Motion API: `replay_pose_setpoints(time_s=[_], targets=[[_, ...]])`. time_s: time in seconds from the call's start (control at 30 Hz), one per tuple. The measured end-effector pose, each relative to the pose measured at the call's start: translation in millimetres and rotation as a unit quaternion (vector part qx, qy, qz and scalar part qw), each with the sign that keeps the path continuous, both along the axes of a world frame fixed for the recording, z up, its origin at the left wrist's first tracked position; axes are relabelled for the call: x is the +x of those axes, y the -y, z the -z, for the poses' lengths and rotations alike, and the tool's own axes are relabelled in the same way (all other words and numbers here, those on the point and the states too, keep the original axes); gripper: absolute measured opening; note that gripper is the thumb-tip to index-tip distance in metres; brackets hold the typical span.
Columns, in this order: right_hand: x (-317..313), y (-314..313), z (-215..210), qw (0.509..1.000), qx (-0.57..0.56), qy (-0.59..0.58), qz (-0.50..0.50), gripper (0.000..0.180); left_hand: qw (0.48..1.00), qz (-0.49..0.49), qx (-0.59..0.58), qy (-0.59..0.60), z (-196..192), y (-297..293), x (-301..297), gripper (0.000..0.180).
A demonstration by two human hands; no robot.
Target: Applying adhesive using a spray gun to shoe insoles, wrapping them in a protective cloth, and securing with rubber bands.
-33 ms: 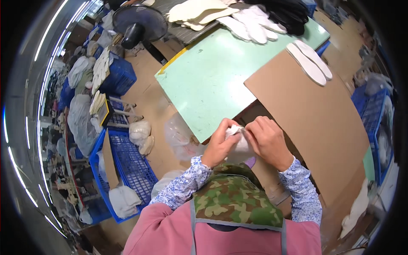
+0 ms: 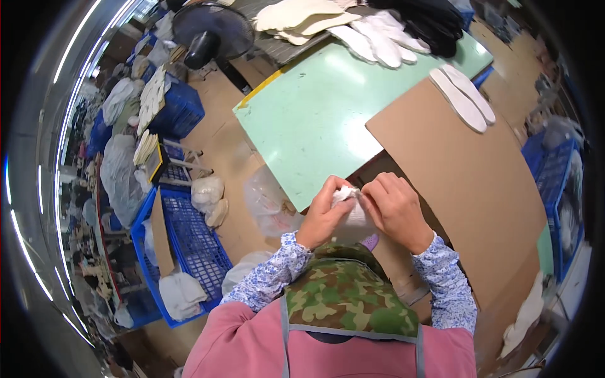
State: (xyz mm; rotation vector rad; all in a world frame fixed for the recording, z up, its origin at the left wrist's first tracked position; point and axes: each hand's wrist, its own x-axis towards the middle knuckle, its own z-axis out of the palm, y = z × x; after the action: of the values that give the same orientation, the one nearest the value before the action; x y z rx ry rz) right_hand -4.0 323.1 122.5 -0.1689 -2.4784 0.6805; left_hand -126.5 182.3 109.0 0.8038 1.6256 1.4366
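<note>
In front of my body, over the gap beside the green table, both hands hold a white cloth piece [image 2: 357, 216] that looks ribbed or knitted. My left hand [image 2: 326, 214] is closed round its bunched upper end, thumb pressed on top. My right hand [image 2: 394, 208] pinches the right edge with thumb and fingertips; the exact grip is partly hidden by the fingers. The lower part of the cloth hangs below the hands. Its kind cannot be made out.
Ahead lie a pale green tabletop [image 2: 315, 126] and a brown cardboard sheet [image 2: 463, 170] with a pair of white insoles [image 2: 463, 97]. White sole-shaped pieces [image 2: 378, 39] and black cloth [image 2: 422, 24] are farther back. A fan [image 2: 211, 38] and blue crates [image 2: 195, 230] stand at left.
The surroundings have shifted very slightly to the right in view. Both hands keep about the same grip on the white cloth piece.
</note>
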Motion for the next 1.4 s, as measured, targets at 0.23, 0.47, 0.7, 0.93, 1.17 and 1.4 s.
replay_pose_setpoints(time_s=[0.23,0.47,0.7,0.93,1.17,1.4], targets=[[-89,32,-1,0.988,-0.034,-0.066,-0.132,0.016,0.991,-0.071,0.015,0.115,-2,59,-61,0.021],[-233,122,13,0.959,-0.129,-0.043,-0.248,0.018,0.969,-0.177,0.082,0.153,18,165,-173,0.018],[-399,235,9,0.935,-0.223,0.018,-0.276,0.006,0.943,-0.235,0.126,0.200,28,283,-313,0.017],[-462,295,3,0.918,-0.174,-0.008,-0.357,0.017,0.930,-0.337,0.148,0.014,15,345,-358,0.021],[-485,312,12,0.913,-0.192,-0.087,-0.349,0.025,0.893,-0.371,0.105,-0.231,7,371,-377,0.029],[-558,339,23,0.934,-0.133,-0.129,-0.306,0.029,0.900,-0.350,0.080,-0.249,18,389,-456,0.033]])
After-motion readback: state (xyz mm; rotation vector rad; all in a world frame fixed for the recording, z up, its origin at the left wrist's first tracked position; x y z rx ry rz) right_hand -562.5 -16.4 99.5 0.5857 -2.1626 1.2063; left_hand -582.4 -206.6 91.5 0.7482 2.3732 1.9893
